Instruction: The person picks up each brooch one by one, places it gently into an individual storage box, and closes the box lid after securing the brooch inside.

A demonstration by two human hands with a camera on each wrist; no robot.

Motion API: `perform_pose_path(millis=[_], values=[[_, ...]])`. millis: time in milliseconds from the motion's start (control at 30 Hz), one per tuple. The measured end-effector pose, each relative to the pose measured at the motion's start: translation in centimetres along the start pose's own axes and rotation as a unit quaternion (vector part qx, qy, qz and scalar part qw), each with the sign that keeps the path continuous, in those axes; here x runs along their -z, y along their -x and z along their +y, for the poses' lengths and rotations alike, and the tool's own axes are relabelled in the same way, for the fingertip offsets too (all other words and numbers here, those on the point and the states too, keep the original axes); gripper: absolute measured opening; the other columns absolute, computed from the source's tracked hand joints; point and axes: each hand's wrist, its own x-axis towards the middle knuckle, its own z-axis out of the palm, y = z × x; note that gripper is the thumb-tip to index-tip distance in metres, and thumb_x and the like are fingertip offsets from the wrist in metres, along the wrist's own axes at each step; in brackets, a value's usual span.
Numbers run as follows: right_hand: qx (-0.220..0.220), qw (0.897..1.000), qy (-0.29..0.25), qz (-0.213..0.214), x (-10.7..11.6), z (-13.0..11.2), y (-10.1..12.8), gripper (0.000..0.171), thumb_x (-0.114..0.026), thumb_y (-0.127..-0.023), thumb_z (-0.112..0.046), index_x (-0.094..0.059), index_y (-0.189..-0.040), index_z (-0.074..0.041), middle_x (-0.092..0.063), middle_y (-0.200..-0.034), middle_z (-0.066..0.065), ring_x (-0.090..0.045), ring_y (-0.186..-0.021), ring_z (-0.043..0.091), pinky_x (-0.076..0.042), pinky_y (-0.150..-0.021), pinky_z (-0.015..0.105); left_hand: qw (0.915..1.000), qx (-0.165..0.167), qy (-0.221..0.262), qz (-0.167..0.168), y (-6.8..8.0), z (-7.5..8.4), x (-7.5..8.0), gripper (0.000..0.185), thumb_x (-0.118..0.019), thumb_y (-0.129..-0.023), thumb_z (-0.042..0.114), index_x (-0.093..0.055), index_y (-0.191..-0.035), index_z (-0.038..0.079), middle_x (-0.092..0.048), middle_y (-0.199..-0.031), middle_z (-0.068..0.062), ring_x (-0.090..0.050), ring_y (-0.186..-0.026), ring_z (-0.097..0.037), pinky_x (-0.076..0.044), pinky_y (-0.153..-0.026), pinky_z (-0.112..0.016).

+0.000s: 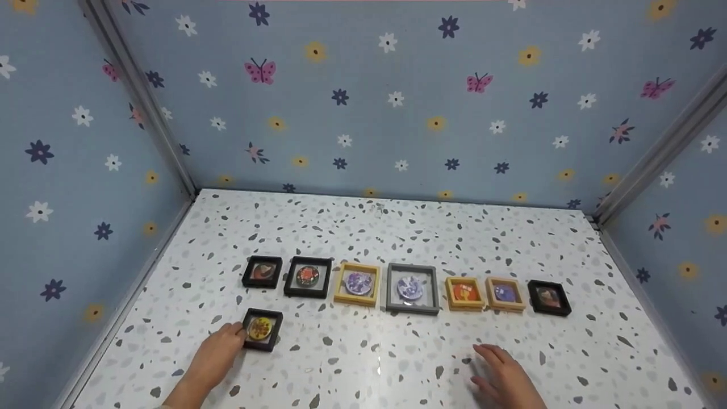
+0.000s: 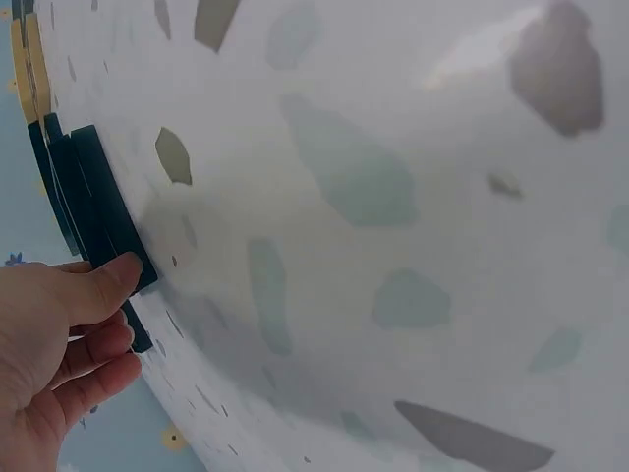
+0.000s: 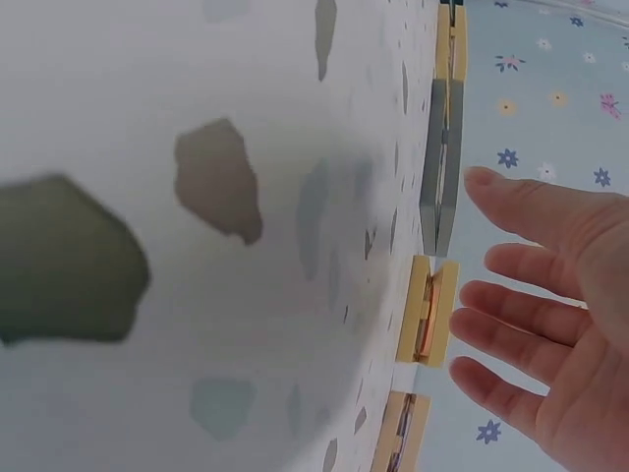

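Observation:
At the front left of the table my left hand (image 1: 218,349) grips the left edge of a small black display frame (image 1: 263,329) that lies flat with a yellow patterned disc inside. In the left wrist view, the thumb (image 2: 116,280) lies on the dark edge of that frame (image 2: 108,202), with the other fingers loosely bent below. My right hand (image 1: 505,378) hovers near the front right, holding nothing. The right wrist view shows its fingers (image 3: 516,315) spread and relaxed, apart from the row of frames.
Behind lies a row of frames with discs: two black ones (image 1: 308,259) on the left, a yellow one (image 1: 356,303), a grey one (image 1: 413,311), a small yellow one (image 1: 466,308), a tan one (image 1: 507,308) and a black one (image 1: 552,312). Flowered walls (image 1: 363,68) enclose the speckled table (image 1: 363,227).

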Motion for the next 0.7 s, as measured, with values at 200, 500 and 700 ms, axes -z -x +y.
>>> perform_pose_path(millis=[200,500,700], values=[[-0.007,1.0,0.008,0.021,0.1,0.3,0.1,0.049,-0.075,-0.068,-0.014,-0.056,-0.111,-0.001,-0.054,-0.105,0.01,-0.054,-0.094,0.029,-0.046,-0.075,0.042,0.9997,0.021,-0.014,-0.004,0.4,-1.6,0.0,0.023,-0.067,-0.066,-0.012,-0.063,-0.088,-0.007,-0.058,-0.091,-0.017,-0.058,-0.083,-0.03,-0.049,-0.071,-0.038],[-0.063,0.998,0.006,0.008,0.4,0.3,0.1,0.05,-0.075,-0.069,-0.016,-0.056,-0.113,-0.003,-0.054,-0.106,0.01,-0.054,-0.093,0.026,-0.047,-0.073,0.039,0.9984,0.048,-0.018,0.023,0.7,-1.5,0.5,0.022,-0.069,-0.067,-0.007,-0.064,-0.088,-0.007,-0.056,-0.088,-0.019,-0.057,-0.079,-0.03,-0.048,-0.062,-0.04],[-0.104,0.994,0.007,-0.019,0.8,0.5,-0.1,0.054,-0.074,-0.07,-0.019,-0.053,-0.117,-0.003,-0.053,-0.112,0.013,-0.052,-0.1,0.031,-0.044,-0.08,0.044,0.9955,0.076,0.037,0.042,0.4,0.5,1.3,0.034,-0.068,-0.075,0.011,-0.059,-0.103,-0.006,-0.055,-0.104,-0.021,-0.052,-0.098,-0.034,-0.043,-0.08,-0.048]])
